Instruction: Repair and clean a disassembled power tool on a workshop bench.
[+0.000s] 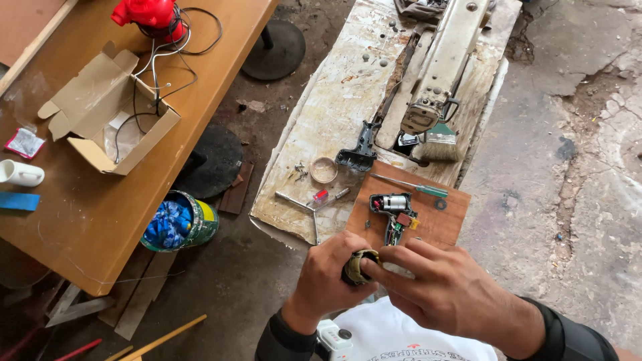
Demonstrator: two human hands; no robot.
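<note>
holding a small dark round part with yellowish windings close to the body, the left hand wraps shut around it from below while the right hand pinches its top edge with fingertips together. this looks like the inspecting or fitting stage of work on a small opened power tool: its motor and wiring lie exposed on a wooden board just ahead, with a green-handled screwdriver beside them. any next move seems to call for fine finger work, since the part is small and half hidden. the board's near edge sits close to the hands, and loose screws and a small round dish crowd the worn bench. open room lies over the concrete floor to the right.
</note>
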